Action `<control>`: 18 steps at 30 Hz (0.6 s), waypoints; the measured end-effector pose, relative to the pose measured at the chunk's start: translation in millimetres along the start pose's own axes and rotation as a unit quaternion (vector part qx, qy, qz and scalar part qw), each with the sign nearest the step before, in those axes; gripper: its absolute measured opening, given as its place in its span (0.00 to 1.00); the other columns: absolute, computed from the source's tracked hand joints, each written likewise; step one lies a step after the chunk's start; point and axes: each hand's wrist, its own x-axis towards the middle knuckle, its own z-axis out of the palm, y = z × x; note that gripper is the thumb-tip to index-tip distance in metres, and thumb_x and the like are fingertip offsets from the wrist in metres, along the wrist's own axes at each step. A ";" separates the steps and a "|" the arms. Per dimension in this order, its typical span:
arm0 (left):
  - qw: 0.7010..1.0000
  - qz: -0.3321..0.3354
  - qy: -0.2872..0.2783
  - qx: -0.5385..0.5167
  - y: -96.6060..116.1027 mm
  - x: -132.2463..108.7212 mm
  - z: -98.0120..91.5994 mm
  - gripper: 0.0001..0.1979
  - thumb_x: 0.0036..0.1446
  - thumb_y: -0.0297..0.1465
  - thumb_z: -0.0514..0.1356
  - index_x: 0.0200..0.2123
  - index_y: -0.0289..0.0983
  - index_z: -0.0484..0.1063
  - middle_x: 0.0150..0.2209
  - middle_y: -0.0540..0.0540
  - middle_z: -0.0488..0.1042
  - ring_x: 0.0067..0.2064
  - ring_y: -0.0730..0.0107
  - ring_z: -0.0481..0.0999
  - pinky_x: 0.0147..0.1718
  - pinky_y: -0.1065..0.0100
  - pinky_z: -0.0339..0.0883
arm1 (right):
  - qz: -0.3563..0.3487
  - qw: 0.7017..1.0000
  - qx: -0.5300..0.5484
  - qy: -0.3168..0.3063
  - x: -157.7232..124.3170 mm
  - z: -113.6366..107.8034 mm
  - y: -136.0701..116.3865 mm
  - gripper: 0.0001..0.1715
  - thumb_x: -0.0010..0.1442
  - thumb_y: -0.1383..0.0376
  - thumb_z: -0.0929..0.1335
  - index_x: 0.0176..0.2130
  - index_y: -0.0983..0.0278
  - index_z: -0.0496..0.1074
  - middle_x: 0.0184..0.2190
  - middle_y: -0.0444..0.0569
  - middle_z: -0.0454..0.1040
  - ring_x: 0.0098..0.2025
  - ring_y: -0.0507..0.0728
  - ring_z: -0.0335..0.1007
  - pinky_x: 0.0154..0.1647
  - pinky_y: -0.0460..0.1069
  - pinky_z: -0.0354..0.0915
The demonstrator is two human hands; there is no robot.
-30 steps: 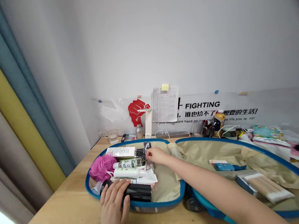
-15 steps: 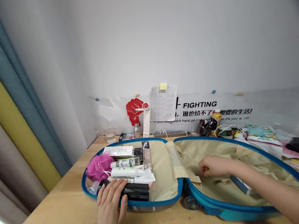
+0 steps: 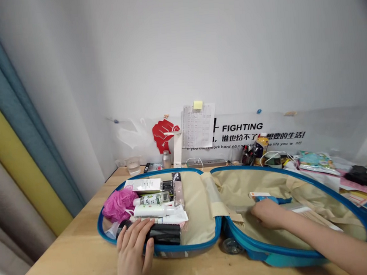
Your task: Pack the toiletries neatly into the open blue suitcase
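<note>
An open hard-shell suitcase (image 3: 192,247) with a blue rim and beige lining lies on the table. My left hand (image 3: 132,251) curls over a black cylinder (image 3: 164,234) at the near edge of its left half. Packed beside it are a pink bath puff (image 3: 119,205), a white tube (image 3: 153,210), a small bottle (image 3: 152,199) and a white box (image 3: 143,185). My right hand (image 3: 267,214) rests in the right half, next to a blue item (image 3: 271,199). A packet of cotton swabs (image 3: 317,218) lies partly hidden beyond it.
The wooden table (image 3: 63,265) extends left and in front of the suitcase. A white lamp (image 3: 177,150), power strip (image 3: 206,163), juice bottle (image 3: 262,146) and pen holder (image 3: 248,155) stand along the wall. Papers and packets (image 3: 358,183) cover the table's right side.
My right hand has moved from the packed left half into the right half. The blue item, hidden half a second ago, shows again. My left hand stays on the black cylinder.
</note>
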 end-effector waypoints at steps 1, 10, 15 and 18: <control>1.000 0.000 0.000 0.000 0.4 0.5 -0.1 0.16 0.61 0.30 0.52 0.51 0.42 0.70 0.47 0.47 0.79 0.51 0.61 0.73 0.57 0.61 0.49 | -0.005 1.000 0.007 0.010 -0.5 -7.3 -2.8 0.14 0.57 0.62 0.71 0.23 0.62 0.67 0.26 0.45 0.73 0.32 0.51 0.69 0.38 0.49 0.65; 0.999 -0.031 -0.012 -0.009 0.5 -2.6 0.5 0.17 0.61 0.31 0.52 0.51 0.44 0.72 0.48 0.48 0.79 0.52 0.62 0.74 0.58 0.61 0.51 | -0.087 0.980 0.167 0.062 38.8 -68.1 -80.8 0.10 0.64 0.62 0.62 0.42 0.62 0.69 0.36 0.46 0.78 0.33 0.51 0.72 0.35 0.47 0.66; 0.999 -0.032 -0.027 -0.002 1.9 -3.1 -0.2 0.17 0.62 0.32 0.50 0.51 0.43 0.72 0.49 0.46 0.78 0.53 0.61 0.73 0.59 0.58 0.50 | -0.114 0.976 0.184 -0.009 83.8 -54.2 -152.0 0.18 0.65 0.56 0.65 0.48 0.66 0.69 0.40 0.48 0.74 0.37 0.51 0.72 0.40 0.51 0.71; 0.999 -0.031 -0.027 -0.005 2.4 -2.5 -0.9 0.17 0.63 0.32 0.50 0.51 0.42 0.72 0.48 0.46 0.78 0.52 0.61 0.73 0.59 0.58 0.51 | -0.113 0.980 0.159 -0.038 106.4 -42.7 -181.2 0.18 0.64 0.56 0.66 0.48 0.65 0.70 0.44 0.49 0.73 0.42 0.53 0.72 0.43 0.53 0.71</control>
